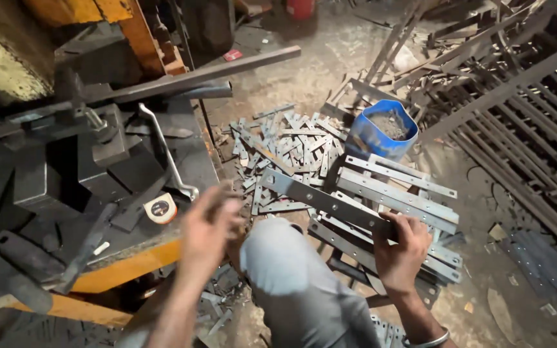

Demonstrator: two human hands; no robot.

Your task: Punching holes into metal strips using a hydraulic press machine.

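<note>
Two hands are in my view, low in the frame. My right hand (402, 248), right of centre, has its fingers curled shut around one end of a long flat steel strip (323, 201) with punched holes; the strip runs up and left from the grip, across a stack of similar strips (398, 193). My left hand (209, 227), at lower centre, is blurred, so I cannot tell how far its fingers are spread; it hangs just off the orange-edged workbench (130, 261), near a round tape measure (160, 208). Short offcuts (291, 145) litter the floor beside a blue bucket (372, 138) at upper centre.
</note>
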